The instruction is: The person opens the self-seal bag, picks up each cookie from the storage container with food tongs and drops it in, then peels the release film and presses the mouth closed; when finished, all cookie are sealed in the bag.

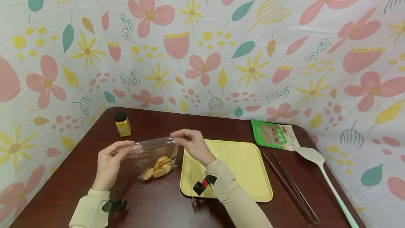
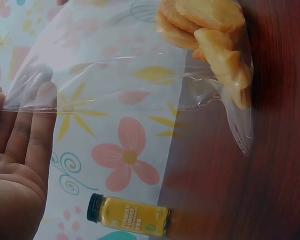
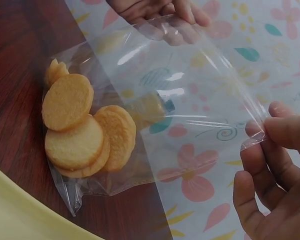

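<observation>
Between the two hands hangs a clear plastic bag [image 1: 151,149], its top edge stretched sideways. Several round golden cookies [image 3: 72,142] lie together at the bottom of the bag. My left hand [image 1: 109,161] pinches the bag's left top corner between thumb and fingertips. At the opposite corner, my right hand [image 1: 193,146] pinches the bag's edge, as the right wrist view shows up close. A jar of turmeric powder [image 2: 132,216] with a black lid stands on the table behind the left hand.
Right of the bag lies a yellow tray [image 1: 250,171], partly under the right forearm. Farther right are metal tongs [image 1: 292,189], a white spatula [image 1: 311,154] with a pale green handle end, and a green food pouch [image 1: 269,134]. A patterned cloth [image 1: 202,45] hangs behind the table.
</observation>
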### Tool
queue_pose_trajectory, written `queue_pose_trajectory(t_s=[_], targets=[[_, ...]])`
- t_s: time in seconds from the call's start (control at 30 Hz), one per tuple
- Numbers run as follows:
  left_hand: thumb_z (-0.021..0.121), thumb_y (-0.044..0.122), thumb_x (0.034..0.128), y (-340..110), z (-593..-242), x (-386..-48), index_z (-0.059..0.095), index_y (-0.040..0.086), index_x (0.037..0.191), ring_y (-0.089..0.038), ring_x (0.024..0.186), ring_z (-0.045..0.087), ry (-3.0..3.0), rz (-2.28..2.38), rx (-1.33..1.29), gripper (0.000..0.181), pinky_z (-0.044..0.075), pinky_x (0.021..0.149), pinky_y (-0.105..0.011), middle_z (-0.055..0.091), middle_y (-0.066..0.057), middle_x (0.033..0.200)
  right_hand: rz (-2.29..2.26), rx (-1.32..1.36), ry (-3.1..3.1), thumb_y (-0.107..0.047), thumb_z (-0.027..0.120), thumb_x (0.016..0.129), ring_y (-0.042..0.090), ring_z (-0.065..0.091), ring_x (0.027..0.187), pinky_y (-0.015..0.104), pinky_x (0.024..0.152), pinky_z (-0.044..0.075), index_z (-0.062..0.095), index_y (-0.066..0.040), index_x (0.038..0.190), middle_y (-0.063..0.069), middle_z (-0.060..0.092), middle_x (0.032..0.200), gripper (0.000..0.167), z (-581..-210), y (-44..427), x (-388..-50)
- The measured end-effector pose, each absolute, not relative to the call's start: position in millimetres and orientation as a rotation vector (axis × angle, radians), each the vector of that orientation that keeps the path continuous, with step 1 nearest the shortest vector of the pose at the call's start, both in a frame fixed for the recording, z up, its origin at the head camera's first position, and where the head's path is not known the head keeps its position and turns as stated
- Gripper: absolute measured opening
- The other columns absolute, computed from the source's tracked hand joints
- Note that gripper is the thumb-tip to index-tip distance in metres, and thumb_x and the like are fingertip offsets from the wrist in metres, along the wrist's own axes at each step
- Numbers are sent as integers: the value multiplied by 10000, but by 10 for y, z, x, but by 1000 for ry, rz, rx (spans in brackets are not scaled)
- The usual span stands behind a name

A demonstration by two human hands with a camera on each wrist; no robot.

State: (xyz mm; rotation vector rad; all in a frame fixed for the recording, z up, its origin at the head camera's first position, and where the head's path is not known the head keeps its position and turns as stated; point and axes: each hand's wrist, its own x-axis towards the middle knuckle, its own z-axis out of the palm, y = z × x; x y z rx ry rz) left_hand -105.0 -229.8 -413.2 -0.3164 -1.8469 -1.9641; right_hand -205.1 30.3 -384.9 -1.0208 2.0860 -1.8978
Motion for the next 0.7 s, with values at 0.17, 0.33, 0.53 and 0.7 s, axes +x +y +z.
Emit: queue_pose_trajectory(t_s=[0.17, 0.33, 0.53, 0.7], targets=[[552, 35, 983, -2304, -4128, -1048, 556, -195, 1118, -245, 859, 719, -1868, -1960, -288, 267, 569, 770, -310, 727, -175, 949, -1843, -1046, 2115, -7, 587, 955, 326, 662, 971, 353, 867, 542, 695, 65, 1067, 207, 680, 1104, 171, -3683, 346, -1959], [547, 33, 986, -2312, -4121, -1050, 539, -222, 1106, -222, 873, 718, -1875, -1951, -298, 282, 565, 777, -294, 728, -169, 948, -1788, -1075, 2175, -14, 590, 955, 243, 662, 989, 325, 868, 531, 703, 45, 1042, 159, 698, 1078, 155, -3670, 368, -1963], [560, 83, 990, -2329, -4103, -1053, 569, -179, 1103, -203, 898, 713, -1930, -1920, -265, 285, 558, 793, -276, 732, -147, 969, -1706, -1087, 2248, -49, 581, 969, 215, 647, 979, 321, 837, 522, 702, 17, 1039, 119, 693, 1088, 154, -3635, 387, -1946], [563, 88, 989, -2335, -4102, -1055, 559, -191, 1112, -202, 891, 716, -1934, -1915, -267, 305, 562, 796, -298, 736, -120, 974, -1650, -1124, 2261, -67, 553, 990, 245, 634, 985, 327, 813, 513, 691, 9, 1067, 129, 677, 1115, 175, -3611, 415, -1933]])
